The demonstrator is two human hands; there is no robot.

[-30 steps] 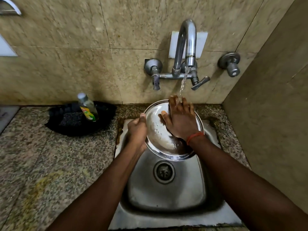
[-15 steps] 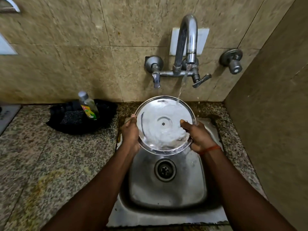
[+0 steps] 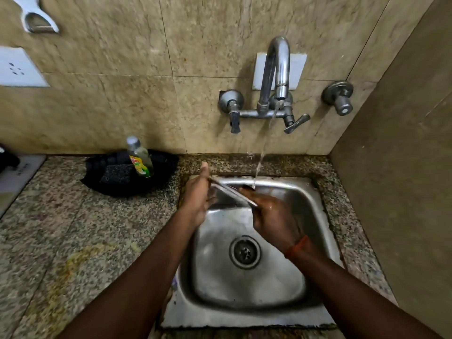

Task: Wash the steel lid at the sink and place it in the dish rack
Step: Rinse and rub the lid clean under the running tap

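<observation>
Both hands (image 3: 198, 199) (image 3: 274, 216) grip the blurred, edge-on steel lid (image 3: 232, 192) between their fingers.

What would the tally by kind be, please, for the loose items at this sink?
Steel lid: 1
Soap bottle: 1
Scrub pad: 1
Black tray: 1
Total: 4

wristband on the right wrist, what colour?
Orange-red wristband, clearest in the head view, just behind the right hand.

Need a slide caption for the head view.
Both hands tilt the steel lid edge-on under the running tap.
</observation>
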